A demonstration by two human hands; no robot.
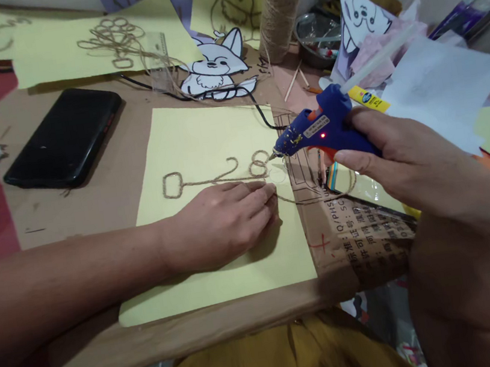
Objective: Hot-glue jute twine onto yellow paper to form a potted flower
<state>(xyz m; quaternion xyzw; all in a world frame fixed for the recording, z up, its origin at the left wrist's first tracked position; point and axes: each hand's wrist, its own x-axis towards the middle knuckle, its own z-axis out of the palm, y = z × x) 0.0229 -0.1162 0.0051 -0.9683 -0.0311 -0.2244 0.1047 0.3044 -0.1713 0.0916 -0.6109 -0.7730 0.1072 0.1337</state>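
Observation:
My right hand is wrapped round a blue hot glue gun with a red light on its side and a clear glue stick out of its back. Its nozzle tip is close to the twine loops on a yellow sheet of paper. On that sheet, brown twine forms a flower shape with a stem, a curl and a small rounded box. My left hand lies flat on the sheet, fingertips beside the loops. A loose twine end runs right from near those fingertips; what is under them is hidden.
A black phone lies at the left. Behind the sheet are a fox cutout, a twine pile on another yellow sheet, and a twine-wrapped post. A black cord crosses the cardboard. Papers and a metal bowl crowd the right.

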